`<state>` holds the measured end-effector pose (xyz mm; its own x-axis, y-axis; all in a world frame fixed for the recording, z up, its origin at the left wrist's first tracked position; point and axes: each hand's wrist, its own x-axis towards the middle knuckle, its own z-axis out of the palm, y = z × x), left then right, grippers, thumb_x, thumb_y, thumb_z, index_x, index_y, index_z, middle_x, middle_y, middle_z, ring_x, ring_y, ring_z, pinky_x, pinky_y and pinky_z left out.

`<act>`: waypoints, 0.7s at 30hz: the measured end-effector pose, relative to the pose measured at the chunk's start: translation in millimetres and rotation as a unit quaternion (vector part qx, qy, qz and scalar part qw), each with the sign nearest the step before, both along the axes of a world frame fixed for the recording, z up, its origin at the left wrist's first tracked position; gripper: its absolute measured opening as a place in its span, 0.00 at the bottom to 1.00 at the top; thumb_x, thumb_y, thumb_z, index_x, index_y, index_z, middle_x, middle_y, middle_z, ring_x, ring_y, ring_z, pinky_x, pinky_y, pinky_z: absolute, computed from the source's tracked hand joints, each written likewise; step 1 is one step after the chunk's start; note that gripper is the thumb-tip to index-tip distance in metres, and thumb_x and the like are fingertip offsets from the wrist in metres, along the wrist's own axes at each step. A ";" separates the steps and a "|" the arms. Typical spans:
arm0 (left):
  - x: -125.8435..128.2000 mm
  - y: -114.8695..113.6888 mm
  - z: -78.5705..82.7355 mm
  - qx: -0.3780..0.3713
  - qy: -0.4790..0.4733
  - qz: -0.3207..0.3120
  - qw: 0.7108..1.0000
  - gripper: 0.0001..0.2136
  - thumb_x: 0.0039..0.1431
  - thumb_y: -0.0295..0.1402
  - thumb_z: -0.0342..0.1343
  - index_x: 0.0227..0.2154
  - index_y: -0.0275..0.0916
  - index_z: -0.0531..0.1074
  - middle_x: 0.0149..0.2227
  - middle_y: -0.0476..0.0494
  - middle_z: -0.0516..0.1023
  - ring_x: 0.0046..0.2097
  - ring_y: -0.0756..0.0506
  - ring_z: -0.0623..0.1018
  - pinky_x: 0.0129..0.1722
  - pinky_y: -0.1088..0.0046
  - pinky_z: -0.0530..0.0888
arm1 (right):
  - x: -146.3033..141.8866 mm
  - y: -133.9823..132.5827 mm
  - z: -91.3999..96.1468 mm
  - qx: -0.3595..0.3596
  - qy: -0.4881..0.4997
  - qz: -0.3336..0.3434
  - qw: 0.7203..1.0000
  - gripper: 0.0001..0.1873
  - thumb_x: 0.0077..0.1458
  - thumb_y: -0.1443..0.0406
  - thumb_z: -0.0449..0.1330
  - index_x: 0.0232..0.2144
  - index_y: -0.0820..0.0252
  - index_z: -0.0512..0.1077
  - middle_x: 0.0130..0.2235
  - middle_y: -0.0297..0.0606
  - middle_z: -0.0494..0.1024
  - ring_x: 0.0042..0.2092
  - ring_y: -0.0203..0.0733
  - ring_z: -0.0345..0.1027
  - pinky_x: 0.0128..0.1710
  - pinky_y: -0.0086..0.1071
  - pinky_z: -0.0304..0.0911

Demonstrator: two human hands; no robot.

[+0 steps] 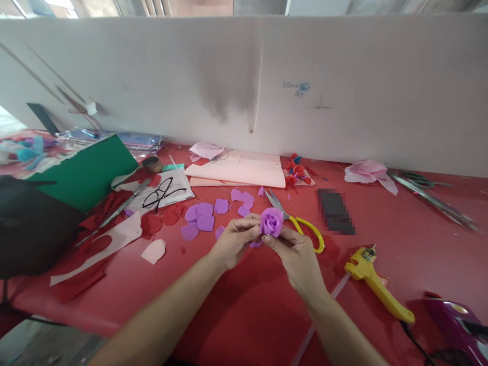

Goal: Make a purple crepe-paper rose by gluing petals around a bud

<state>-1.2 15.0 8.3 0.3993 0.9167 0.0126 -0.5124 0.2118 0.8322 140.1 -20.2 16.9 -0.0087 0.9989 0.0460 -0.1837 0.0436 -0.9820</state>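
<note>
One purple rose [272,222], pinched by my nearly closed left hand [233,244] and right hand [301,258]; squeezing too hard might crease it.

From afar, I saw a purple rose [272,222], its underside hidden by fingers [277,246], a dark object [336,211] pixelated, a purple device [450,317] cropped.

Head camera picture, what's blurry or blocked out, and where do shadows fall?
In the head view, the purple rose is fairly clear; in that head view, the long metal tool looks smeared and a dark rectangle is pixelated; also in the head view, soft shadows darken the red table below the left hand and right hand.
</note>
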 end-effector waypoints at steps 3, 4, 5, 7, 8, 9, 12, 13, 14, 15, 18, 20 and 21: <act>-6.0 4.3 1.7 -0.014 -0.006 -0.034 0.999 0.07 0.40 0.34 0.70 0.25 0.40 0.82 0.32 0.46 0.74 0.31 0.52 0.71 0.31 0.74 0.67 | 3.4 0.6 0.6 0.006 -0.020 0.025 0.999 0.09 0.45 0.63 0.69 0.33 0.50 0.82 0.33 0.33 0.83 0.37 0.41 0.74 0.43 0.36 0.69; -7.5 4.8 2.4 -0.014 -0.001 -0.041 0.999 0.08 0.39 0.34 0.71 0.25 0.40 0.82 0.31 0.46 0.74 0.31 0.52 0.72 0.32 0.74 0.67 | 4.8 1.2 1.1 0.005 -0.030 0.033 0.999 0.09 0.44 0.63 0.70 0.33 0.50 0.82 0.32 0.33 0.83 0.36 0.41 0.74 0.42 0.35 0.69; -8.7 5.0 3.0 -0.014 0.004 -0.047 0.999 0.08 0.39 0.34 0.71 0.24 0.39 0.82 0.30 0.46 0.75 0.31 0.52 0.72 0.32 0.73 0.68 | 6.3 2.0 1.7 0.002 -0.039 0.039 0.998 0.09 0.43 0.63 0.70 0.32 0.50 0.82 0.31 0.33 0.83 0.36 0.41 0.74 0.41 0.36 0.70; -9.7 4.7 3.8 -0.013 0.015 -0.057 0.998 0.08 0.38 0.35 0.71 0.24 0.38 0.82 0.28 0.46 0.75 0.31 0.51 0.72 0.33 0.73 0.68 | 9.0 4.0 3.3 -0.010 -0.051 0.050 0.997 0.09 0.41 0.62 0.71 0.30 0.51 0.82 0.29 0.33 0.82 0.34 0.42 0.74 0.40 0.36 0.70; -9.6 4.4 3.8 -0.013 0.021 -0.064 0.998 0.09 0.38 0.35 0.71 0.24 0.38 0.82 0.27 0.45 0.75 0.31 0.51 0.72 0.34 0.72 0.69 | 10.0 5.0 4.0 -0.017 -0.052 0.055 0.997 0.09 0.40 0.61 0.72 0.29 0.52 0.82 0.28 0.33 0.82 0.33 0.42 0.74 0.40 0.37 0.70; -9.3 4.0 3.7 -0.013 0.025 -0.069 0.997 0.09 0.38 0.36 0.71 0.24 0.38 0.82 0.27 0.45 0.75 0.32 0.50 0.72 0.35 0.71 0.69 | 10.8 6.0 4.6 -0.023 -0.052 0.060 0.997 0.09 0.39 0.60 0.72 0.28 0.52 0.82 0.27 0.33 0.82 0.33 0.42 0.74 0.40 0.37 0.70; -7.6 3.0 2.3 -0.022 0.029 -0.069 0.997 0.11 0.37 0.37 0.71 0.23 0.37 0.81 0.29 0.43 0.77 0.34 0.48 0.73 0.38 0.70 0.70 | 11.8 7.6 5.2 -0.028 -0.058 0.073 0.995 0.09 0.39 0.59 0.71 0.28 0.53 0.81 0.28 0.33 0.82 0.33 0.42 0.74 0.40 0.37 0.69; -7.0 2.7 1.8 -0.025 0.025 -0.062 0.997 0.11 0.37 0.37 0.72 0.23 0.37 0.81 0.30 0.43 0.77 0.35 0.48 0.74 0.38 0.70 0.70 | 11.7 7.5 5.1 -0.021 -0.065 0.068 0.995 0.09 0.40 0.59 0.71 0.28 0.54 0.81 0.28 0.34 0.81 0.33 0.41 0.73 0.39 0.37 0.69; -6.5 2.5 1.3 -0.026 0.020 -0.054 0.998 0.11 0.37 0.37 0.72 0.23 0.37 0.81 0.30 0.43 0.78 0.35 0.48 0.74 0.38 0.70 0.70 | 11.2 7.1 4.9 -0.009 -0.076 0.052 0.996 0.09 0.41 0.59 0.71 0.28 0.55 0.80 0.29 0.34 0.81 0.32 0.40 0.72 0.38 0.36 0.69; -5.9 2.2 0.9 -0.027 0.014 -0.046 0.999 0.10 0.38 0.37 0.71 0.24 0.37 0.80 0.31 0.43 0.78 0.34 0.48 0.74 0.38 0.70 0.70 | 10.5 6.3 4.8 0.005 -0.089 0.029 0.996 0.09 0.42 0.59 0.71 0.27 0.56 0.79 0.28 0.34 0.80 0.32 0.39 0.71 0.36 0.35 0.68; -4.0 1.2 -0.4 -0.035 -0.006 -0.035 0.999 0.10 0.42 0.37 0.69 0.27 0.37 0.80 0.28 0.45 0.77 0.31 0.51 0.73 0.37 0.71 0.69 | 7.1 2.4 5.4 0.046 -0.122 -0.060 0.990 0.11 0.44 0.61 0.70 0.30 0.57 0.75 0.29 0.33 0.76 0.30 0.36 0.67 0.33 0.32 0.65; -2.3 0.3 -1.3 -0.055 -0.016 -0.031 0.998 0.10 0.44 0.36 0.68 0.29 0.37 0.80 0.26 0.46 0.76 0.30 0.51 0.73 0.36 0.72 0.69 | 4.6 -0.7 6.4 0.060 -0.126 -0.092 0.986 0.12 0.46 0.61 0.69 0.34 0.57 0.73 0.31 0.33 0.75 0.32 0.36 0.67 0.33 0.31 0.65; -1.3 -0.2 -1.7 -0.065 -0.021 -0.030 0.997 0.10 0.44 0.36 0.68 0.29 0.36 0.79 0.26 0.46 0.76 0.29 0.51 0.73 0.36 0.73 0.70 | 3.4 -2.2 6.9 0.065 -0.124 -0.098 0.985 0.12 0.47 0.61 0.68 0.35 0.57 0.73 0.32 0.34 0.74 0.33 0.37 0.67 0.33 0.32 0.65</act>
